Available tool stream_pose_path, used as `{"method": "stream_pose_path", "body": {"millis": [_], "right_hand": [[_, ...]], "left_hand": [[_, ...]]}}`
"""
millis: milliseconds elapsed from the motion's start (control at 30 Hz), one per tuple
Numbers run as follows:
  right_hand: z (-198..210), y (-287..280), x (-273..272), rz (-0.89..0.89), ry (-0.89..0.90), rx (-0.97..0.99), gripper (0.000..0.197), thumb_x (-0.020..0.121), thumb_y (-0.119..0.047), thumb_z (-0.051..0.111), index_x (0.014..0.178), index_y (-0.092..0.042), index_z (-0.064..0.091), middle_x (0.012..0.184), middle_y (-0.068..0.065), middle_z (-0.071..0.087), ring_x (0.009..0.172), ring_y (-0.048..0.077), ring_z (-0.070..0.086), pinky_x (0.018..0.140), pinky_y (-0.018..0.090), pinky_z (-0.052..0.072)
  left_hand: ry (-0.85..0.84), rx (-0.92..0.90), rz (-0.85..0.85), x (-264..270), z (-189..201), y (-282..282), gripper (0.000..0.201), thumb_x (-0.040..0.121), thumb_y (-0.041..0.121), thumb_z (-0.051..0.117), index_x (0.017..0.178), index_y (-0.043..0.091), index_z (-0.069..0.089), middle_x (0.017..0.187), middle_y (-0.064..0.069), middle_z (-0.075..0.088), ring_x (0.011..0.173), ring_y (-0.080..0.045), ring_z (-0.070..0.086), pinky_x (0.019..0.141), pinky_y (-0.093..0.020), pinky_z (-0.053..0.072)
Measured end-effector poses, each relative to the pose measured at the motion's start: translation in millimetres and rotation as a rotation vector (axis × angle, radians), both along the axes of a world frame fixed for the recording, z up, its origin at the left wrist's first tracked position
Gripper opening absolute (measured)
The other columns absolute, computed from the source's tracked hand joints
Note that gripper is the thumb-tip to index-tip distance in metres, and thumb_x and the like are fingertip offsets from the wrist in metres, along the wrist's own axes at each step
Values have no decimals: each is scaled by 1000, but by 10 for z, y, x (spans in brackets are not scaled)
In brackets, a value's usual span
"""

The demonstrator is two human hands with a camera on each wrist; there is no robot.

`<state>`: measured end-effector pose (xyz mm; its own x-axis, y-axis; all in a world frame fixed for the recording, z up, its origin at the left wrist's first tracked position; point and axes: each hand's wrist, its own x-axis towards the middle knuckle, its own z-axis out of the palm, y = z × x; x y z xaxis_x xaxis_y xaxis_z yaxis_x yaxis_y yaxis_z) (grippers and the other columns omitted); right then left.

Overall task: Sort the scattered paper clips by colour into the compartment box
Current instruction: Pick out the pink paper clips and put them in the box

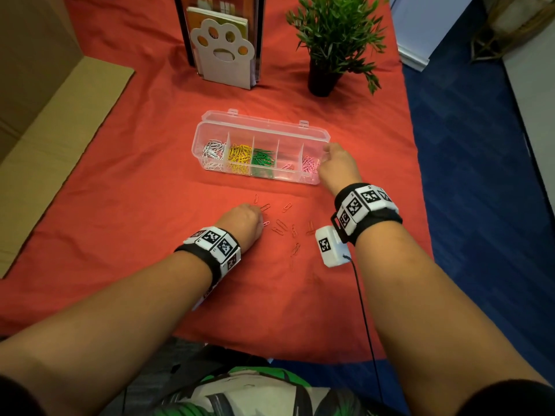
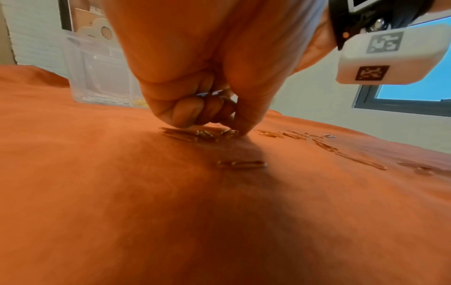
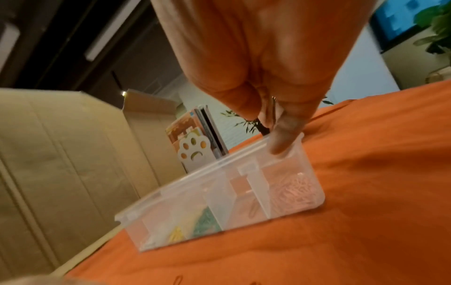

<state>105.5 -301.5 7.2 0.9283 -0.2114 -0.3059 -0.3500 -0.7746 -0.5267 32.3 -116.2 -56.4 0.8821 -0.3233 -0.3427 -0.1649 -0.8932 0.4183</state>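
The clear compartment box (image 1: 258, 131) lies open mid-table, holding white, yellow, green and pink clips, with a few in the fourth section. My right hand (image 1: 327, 151) is at its right end. In the right wrist view its fingers (image 3: 285, 135) dip inside the pink end of the box (image 3: 195, 173), with something thin like a clip pinched against the thumb. Several red clips (image 1: 280, 226) lie scattered on the red cloth in front of the box. My left hand (image 1: 261, 211) is down among them, fingers curled. It holds clips in the palm, and its thumb tip (image 2: 244, 129) presses on another.
A paw-shaped bookend (image 1: 223, 52) with books and a potted plant (image 1: 333, 40) stand behind the box. Flattened cardboard (image 1: 54, 139) lies along the left. The table's right edge drops to blue floor (image 1: 480, 175). The right wrist's camera unit (image 1: 330, 246) hangs just above the clips.
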Motion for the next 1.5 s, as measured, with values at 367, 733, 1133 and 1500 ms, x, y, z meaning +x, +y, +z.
{"method": "stream_pose_path", "body": {"millis": [367,733,1133,1500], "right_hand": [[61,-20,-316,75,-153,250,21,90,-7,49,101,-14,67,101,1,63,93,15,59,87,28,49],[-187,71,-468,0,-86,352,23,83,-9,58,68,-25,53,61,-8,50,57,11,49,60,24,42],[-69,-291,-86,-76,-241,57,30,87,-6,47,109,-11,66,110,11,69,104,26,63,94,32,48],[-110,118,71,442,-125,-256,34,87,-26,40,111,-26,64,119,-6,58,119,24,38,99,44,28]], "left_hand": [[186,-434,288,171,347,-104,10,91,20,51,85,14,55,64,0,53,52,-8,47,54,-18,38],[284,-627,385,349,411,-358,19,89,22,53,71,20,54,56,3,43,44,-6,40,49,-22,34],[575,-1085,728,1008,787,-789,31,82,-1,35,59,18,28,58,-1,21,45,-11,22,44,-21,21],[-276,-96,557,914,434,538,29,84,28,57,111,21,63,147,-17,27,134,-38,27,111,-39,25]]}}
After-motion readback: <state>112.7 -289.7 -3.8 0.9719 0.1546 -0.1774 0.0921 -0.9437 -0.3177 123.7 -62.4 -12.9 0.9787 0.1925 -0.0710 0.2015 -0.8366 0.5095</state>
